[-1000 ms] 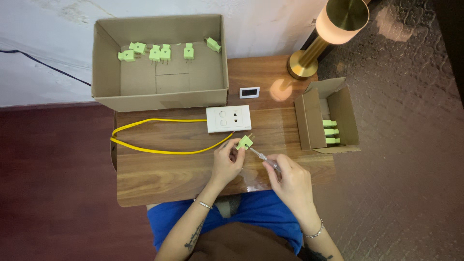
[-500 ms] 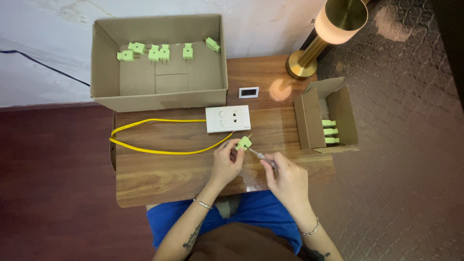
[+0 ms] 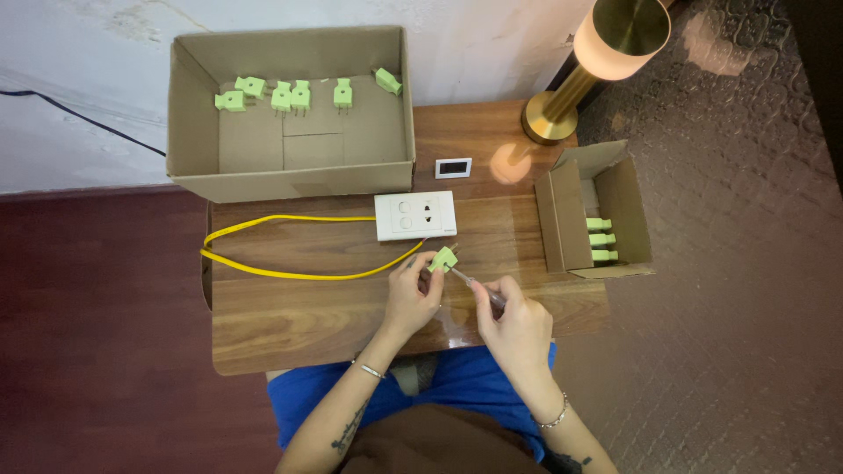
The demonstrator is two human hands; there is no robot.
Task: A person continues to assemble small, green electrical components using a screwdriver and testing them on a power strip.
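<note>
Little has shifted since a moment ago: the left hand (image 3: 411,298) still pinches the green plug (image 3: 443,259) just above the near table edge, fingers narrow. Right hand (image 3: 516,323) is closed around a slim screwdriver (image 3: 474,283), whose shaft slants up-left, tip meeting the plug's right side.
</note>
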